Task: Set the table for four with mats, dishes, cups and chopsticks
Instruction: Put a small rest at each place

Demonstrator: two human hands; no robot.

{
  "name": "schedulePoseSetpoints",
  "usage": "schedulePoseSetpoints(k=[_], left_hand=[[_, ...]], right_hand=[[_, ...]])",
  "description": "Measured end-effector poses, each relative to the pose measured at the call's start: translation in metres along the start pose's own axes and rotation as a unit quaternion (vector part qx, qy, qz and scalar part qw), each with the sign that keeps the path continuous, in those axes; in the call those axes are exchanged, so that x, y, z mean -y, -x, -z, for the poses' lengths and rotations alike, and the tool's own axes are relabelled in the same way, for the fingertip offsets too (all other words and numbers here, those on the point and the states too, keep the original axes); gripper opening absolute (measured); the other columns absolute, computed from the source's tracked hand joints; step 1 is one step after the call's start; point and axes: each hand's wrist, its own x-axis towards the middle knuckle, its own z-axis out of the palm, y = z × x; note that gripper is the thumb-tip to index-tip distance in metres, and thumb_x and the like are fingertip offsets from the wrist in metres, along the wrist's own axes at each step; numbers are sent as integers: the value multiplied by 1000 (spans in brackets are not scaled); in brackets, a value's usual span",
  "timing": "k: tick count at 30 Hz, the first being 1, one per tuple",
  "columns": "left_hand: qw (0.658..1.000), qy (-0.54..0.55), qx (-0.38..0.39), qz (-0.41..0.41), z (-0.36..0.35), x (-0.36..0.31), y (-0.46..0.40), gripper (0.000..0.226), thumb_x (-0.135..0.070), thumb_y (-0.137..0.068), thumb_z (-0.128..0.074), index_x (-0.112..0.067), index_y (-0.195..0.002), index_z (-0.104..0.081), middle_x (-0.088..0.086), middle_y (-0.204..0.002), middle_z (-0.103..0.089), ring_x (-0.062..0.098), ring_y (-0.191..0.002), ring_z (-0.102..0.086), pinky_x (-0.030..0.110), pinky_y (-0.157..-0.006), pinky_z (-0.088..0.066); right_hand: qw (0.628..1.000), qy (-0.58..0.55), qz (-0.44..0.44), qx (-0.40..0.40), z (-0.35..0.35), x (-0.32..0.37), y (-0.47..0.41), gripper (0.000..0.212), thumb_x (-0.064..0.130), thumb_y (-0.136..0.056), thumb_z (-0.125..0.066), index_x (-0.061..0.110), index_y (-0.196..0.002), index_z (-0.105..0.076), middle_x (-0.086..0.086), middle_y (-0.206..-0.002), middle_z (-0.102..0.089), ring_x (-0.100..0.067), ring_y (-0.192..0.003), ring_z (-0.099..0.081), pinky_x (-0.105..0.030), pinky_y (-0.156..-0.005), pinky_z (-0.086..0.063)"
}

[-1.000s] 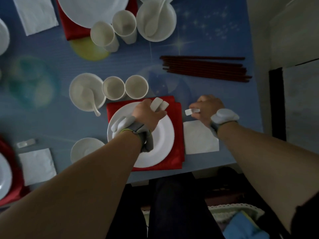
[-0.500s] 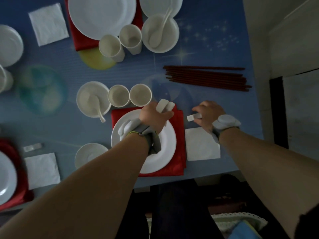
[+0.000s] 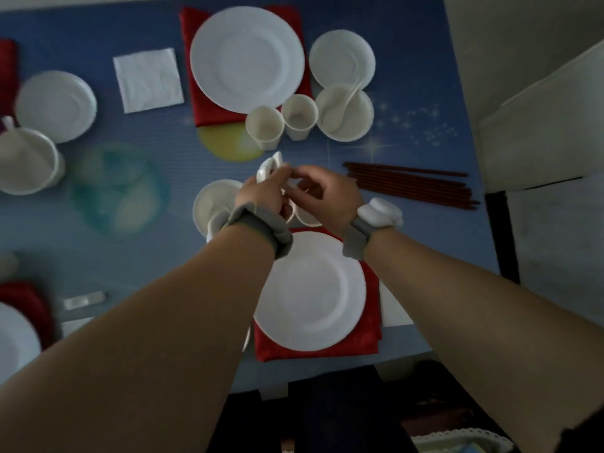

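Note:
My left hand [image 3: 261, 194] grips two small white chopstick rests [image 3: 269, 166], raised over the middle of the blue table [image 3: 425, 132]. My right hand [image 3: 330, 197] has come up against it, fingers curled, its fingertips at the rests; whether it pinches one is unclear. Both hands hover above two white cups [image 3: 307, 219], which are mostly hidden. A bundle of dark red chopsticks [image 3: 411, 184] lies just right of my right hand. Nearest me a white plate [image 3: 313, 295] sits on a red mat [image 3: 369, 341], with a white napkin [image 3: 395, 312] partly hidden by my right arm.
A bowl [image 3: 212, 201] sits left of my hands. The far setting has a plate [image 3: 246, 57], two cups [image 3: 264, 129], a bowl with spoon [image 3: 344, 112], a saucer [image 3: 341, 58] and a napkin [image 3: 148, 80]. At left lie more dishes [image 3: 55, 106] and another rest [image 3: 85, 300].
My right hand left the napkin's top edge and moved up and left to meet my left hand. My left hand lifted the rests from over the near plate to above the cups.

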Motion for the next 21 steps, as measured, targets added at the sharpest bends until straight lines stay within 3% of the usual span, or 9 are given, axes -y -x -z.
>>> schedulePoseSetpoints(k=[5,9,11,13,17,21], left_hand=[[998,54,0,35,53,-24,-11,19,-21,-82,-69,-13,-70,-57,5,-60,-49,4,-25,-33,11,-33,-28],[998,63,-27,-6,127,-59,-31,23,-30,-83,-68,-13,-72,-58,-2,-47,-40,5,-27,-30,15,-37,-28],[996,74,-45,-11,156,-71,-42,21,-34,-86,-64,-13,-85,-62,-6,-42,-37,5,-27,-31,15,-38,-30],[995,86,-57,-12,177,-79,-54,19,-32,-88,-62,-15,-93,-61,-5,-48,-40,4,-27,-33,16,-39,-31],[993,90,-71,-8,197,-90,-76,23,-35,-86,-62,-17,-73,-60,-1,-62,-53,4,-26,-35,20,-47,-32],[992,92,-81,-11,203,-98,-96,27,-38,-87,-60,-15,-73,-57,-8,-33,-40,6,-25,-34,20,-45,-31]], right_hand=[[1000,-16,-13,-8,-48,39,-23,35,27,-84,-68,15,-116,-61,10,-80,-58,-10,-82,-57,-27,-82,-47],[993,-111,-23,32,-114,82,-55,20,20,-84,-68,26,-102,-62,5,-80,-62,-16,-84,-64,-29,-83,-51],[991,-126,-24,38,-136,98,-70,19,15,-84,-67,27,-98,-61,1,-76,-61,-14,-76,-61,-29,-79,-50],[994,-100,-9,37,-154,111,-83,20,16,-83,-68,24,-101,-64,5,-72,-58,-14,-75,-59,-34,-80,-52],[998,39,17,56,-178,130,-108,35,23,-81,-69,18,-115,-59,9,-80,-58,-13,-81,-58,-32,-79,-49],[984,163,38,67,-185,135,-143,30,26,-88,-58,18,-116,-57,-2,-106,-66,-21,-98,-61,-29,-79,-46]])
